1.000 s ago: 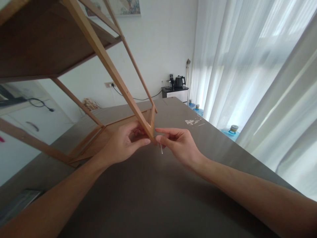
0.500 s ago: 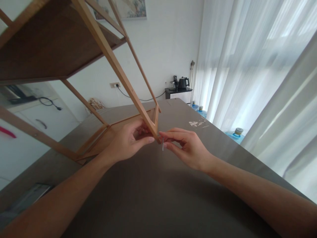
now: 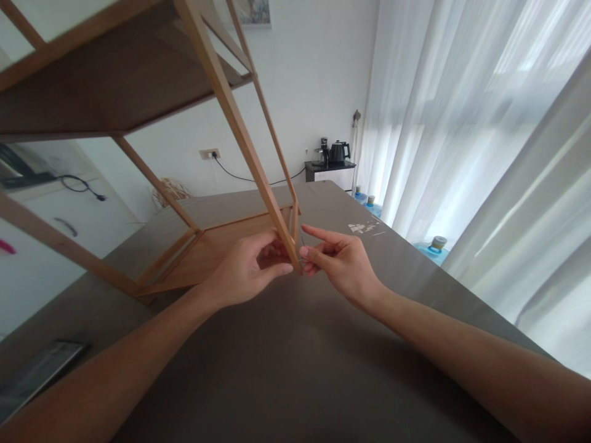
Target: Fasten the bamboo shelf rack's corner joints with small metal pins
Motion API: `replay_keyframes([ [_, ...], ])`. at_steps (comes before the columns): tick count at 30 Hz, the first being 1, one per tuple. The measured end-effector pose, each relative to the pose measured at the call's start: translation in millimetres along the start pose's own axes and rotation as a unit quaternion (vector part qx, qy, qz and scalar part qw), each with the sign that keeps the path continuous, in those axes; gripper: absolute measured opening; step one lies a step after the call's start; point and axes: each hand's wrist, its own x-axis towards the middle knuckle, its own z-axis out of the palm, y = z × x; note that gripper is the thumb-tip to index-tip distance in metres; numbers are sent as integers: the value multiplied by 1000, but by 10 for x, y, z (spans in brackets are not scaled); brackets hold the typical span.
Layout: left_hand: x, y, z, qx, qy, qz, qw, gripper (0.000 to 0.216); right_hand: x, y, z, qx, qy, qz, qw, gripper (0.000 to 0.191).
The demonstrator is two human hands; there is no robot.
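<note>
A light wooden shelf frame (image 3: 240, 132) stands tilted on the grey-brown table (image 3: 295, 357), its near lower corner just in front of me. My left hand (image 3: 244, 271) is closed round that corner post from the left. My right hand (image 3: 339, 261) meets the same corner from the right. Its thumb and fingers pinch a thin metal pin or key (image 3: 301, 239) against the post, with the index finger stretched out. Only a sliver of the pin shows above the fingers.
A dark phone (image 3: 37, 375) lies at the table's near left edge. White marks (image 3: 362, 227) are on the table beyond my right hand. A kettle (image 3: 337, 151) stands on a small cabinet by the curtains, with water bottles (image 3: 436, 243) on the floor.
The thin pin hung below my right fingers before; now it points up beside the post. My right hand has turned and its index finger has straightened. The left hand kept its hold.
</note>
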Motion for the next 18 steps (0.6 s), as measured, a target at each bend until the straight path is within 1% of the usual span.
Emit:
replay_keyframes([
  [4,11,9,-30,66,28,30,997,16,-8,45,7,-3,9,2,1000,41],
  [6,18,22,-41,97,36,37,994,16,-23,59,-19,-26,2,-3,1000,36],
  [8,22,33,-49,110,40,39,992,16,-46,60,-60,-61,-15,-27,998,33],
  [12,27,34,-59,97,56,51,992,17,-61,46,-159,-145,-61,-76,985,29],
  [15,32,18,-66,65,56,55,995,18,-28,32,-200,-193,-48,-112,974,23],
  [16,35,14,-67,58,55,57,995,19,-19,24,-201,-192,-45,-112,974,22],
  [18,41,16,-66,59,55,59,995,18,-17,2,-186,-156,-49,-74,984,21],
])
